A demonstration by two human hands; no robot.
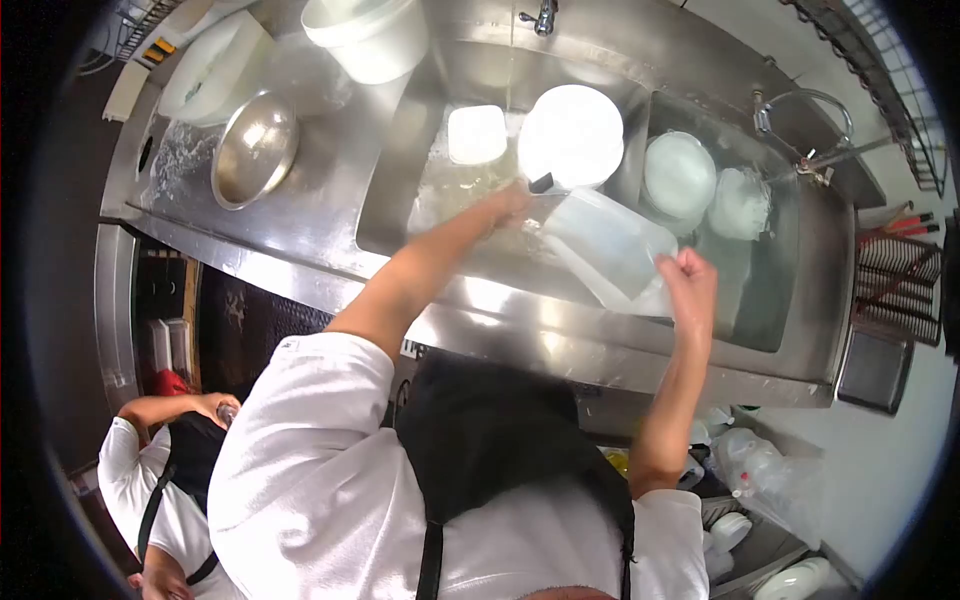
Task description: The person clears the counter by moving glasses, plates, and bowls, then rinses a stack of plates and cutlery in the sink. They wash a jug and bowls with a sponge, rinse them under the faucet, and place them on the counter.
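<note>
A translucent rectangular container [607, 250] is tilted over the front edge of the sink. My right hand [688, 275] is closed on its right rim. My left hand [510, 205] is closed at the container's left end, beside a small black piece [541, 183]; blur hides what exactly it grips. Just behind the container, a round white tub [571, 137] stands in the left basin, with a small square white container [477, 135] to its left. In the water-filled right basin are a round white container [680, 175] and a clear one [740, 204].
A metal bowl [255, 151], a white bucket [368, 38] and a large white tub [215, 68] stand on the left counter. Water falls from a tap [541, 18] at the back. At lower left is another person [165, 470]. A wire rack [900, 285] hangs at right.
</note>
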